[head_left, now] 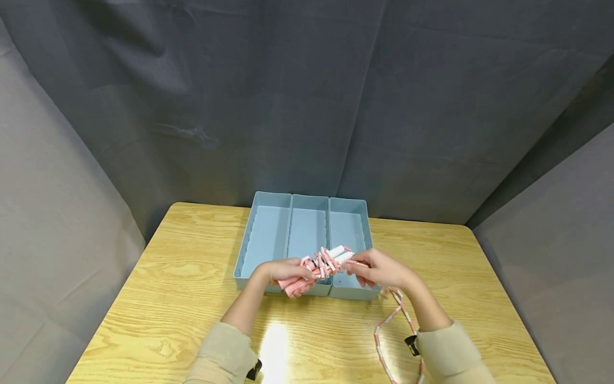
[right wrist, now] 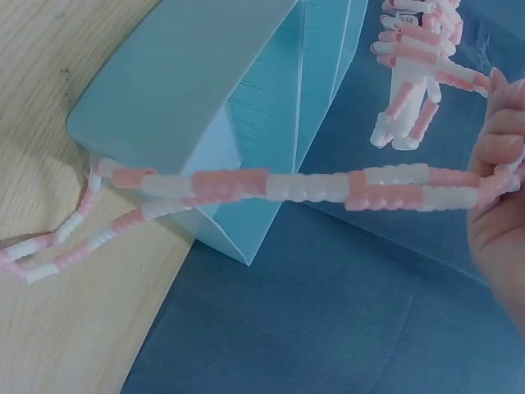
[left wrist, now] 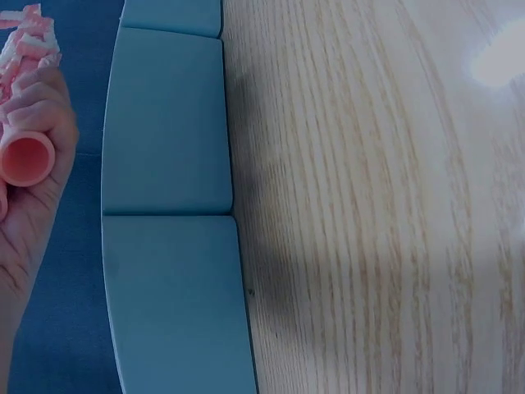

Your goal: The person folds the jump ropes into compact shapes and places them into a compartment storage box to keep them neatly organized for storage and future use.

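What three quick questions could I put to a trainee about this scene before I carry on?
1. Which grip holds the handles: A) left, B) right, C) neither?
2. True or false: all of the rope is wound round the handles.
3. How many blue trays stand side by side?

Key:
1. A: the left grip holds them.
2. False: some is wound round them, but some runs loose from the right grip.
3. Three.
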A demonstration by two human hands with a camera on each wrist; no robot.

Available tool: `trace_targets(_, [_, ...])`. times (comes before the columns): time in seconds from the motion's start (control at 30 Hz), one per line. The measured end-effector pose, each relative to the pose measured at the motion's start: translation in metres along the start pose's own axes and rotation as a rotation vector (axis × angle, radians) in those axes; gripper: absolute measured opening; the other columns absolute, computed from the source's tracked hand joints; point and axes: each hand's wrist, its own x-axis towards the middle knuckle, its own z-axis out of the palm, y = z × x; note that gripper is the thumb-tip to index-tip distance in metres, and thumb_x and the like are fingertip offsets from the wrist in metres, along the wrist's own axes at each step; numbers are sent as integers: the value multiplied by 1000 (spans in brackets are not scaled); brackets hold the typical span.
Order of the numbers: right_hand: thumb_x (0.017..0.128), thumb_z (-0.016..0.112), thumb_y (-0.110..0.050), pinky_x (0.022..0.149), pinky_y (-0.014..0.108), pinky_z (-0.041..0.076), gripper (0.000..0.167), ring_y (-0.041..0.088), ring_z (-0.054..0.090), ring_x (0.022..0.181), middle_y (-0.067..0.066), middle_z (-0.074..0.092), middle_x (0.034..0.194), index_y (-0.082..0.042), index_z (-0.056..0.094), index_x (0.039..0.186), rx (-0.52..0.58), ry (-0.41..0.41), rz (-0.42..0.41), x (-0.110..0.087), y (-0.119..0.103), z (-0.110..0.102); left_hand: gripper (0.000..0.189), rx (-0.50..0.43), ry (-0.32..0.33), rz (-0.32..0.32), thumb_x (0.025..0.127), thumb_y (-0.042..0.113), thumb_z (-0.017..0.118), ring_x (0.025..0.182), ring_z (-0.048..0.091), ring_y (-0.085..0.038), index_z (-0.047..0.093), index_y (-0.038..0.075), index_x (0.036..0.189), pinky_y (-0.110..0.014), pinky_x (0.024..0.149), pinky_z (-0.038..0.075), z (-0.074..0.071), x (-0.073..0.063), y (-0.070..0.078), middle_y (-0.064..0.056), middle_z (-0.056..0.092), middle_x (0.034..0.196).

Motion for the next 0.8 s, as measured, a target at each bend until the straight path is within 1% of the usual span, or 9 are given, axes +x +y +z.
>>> trace_targets(0.1, [94, 51, -15, 42, 21, 40, 20, 5, 41, 43, 8, 52, 54, -8, 61, 78, -9, 15, -10, 0, -1, -2, 25, 23, -29, -11, 90, 21, 46, 46, 45, -10, 51, -2, 81, -21, 44, 40, 0, 1, -1, -4, 51, 61])
trace_targets(0.2, [93, 53, -18, 43, 22, 39, 19, 5, 41, 44, 5, 51, 54, -10, 61, 77, -9, 27, -30, 1, 0, -4, 25, 42, -66, -20, 90, 21, 45, 46, 45, -10, 50, -2, 82, -22, 44, 40, 1, 1, -1, -4, 51, 62])
trace_targets(0.27, [92, 53, -19, 43, 22, 39, 18, 4, 41, 44, 2, 51, 54, -11, 61, 78, -15, 33, -48, 1, 2, -6, 25, 43, -77, -31, 90, 20, 44, 47, 45, -10, 49, -4, 84, -22, 45, 40, 2, 0, -1, -4, 51, 62])
trace_targets(0.37, [93, 52, -18, 43, 22, 39, 18, 4, 42, 45, -1, 51, 56, -10, 63, 81, -32, 38, -80, 3, 4, -7, 27, 34, -78, -51, 91, 21, 43, 47, 45, -10, 48, -6, 86, -22, 45, 40, 4, -1, 0, -4, 51, 63])
trace_targets(0.47, [93, 51, -16, 44, 22, 41, 18, 3, 43, 48, -1, 54, 59, -7, 63, 82, -54, 31, -111, 6, 6, -8, 30, 33, -89, -75, 91, 22, 45, 47, 44, -10, 48, -7, 87, -22, 45, 40, 5, -2, 2, -4, 51, 62])
trace_targets(0.63, [93, 51, -16, 45, 22, 41, 19, 2, 42, 48, 1, 55, 61, -6, 62, 81, -64, 2, -140, 8, 8, -10, 28, 24, -137, -111, 92, 24, 46, 47, 42, -11, 49, -4, 87, -22, 45, 37, 8, -3, 6, -4, 49, 62])
trace_targets(0.8, [93, 51, -17, 45, 22, 41, 20, 2, 41, 47, 4, 51, 57, -6, 62, 81, -43, -24, -157, 9, 9, -11, 27, 36, -157, -118, 92, 22, 45, 46, 43, -11, 50, -3, 87, -22, 45, 38, 11, -5, 9, -3, 50, 61])
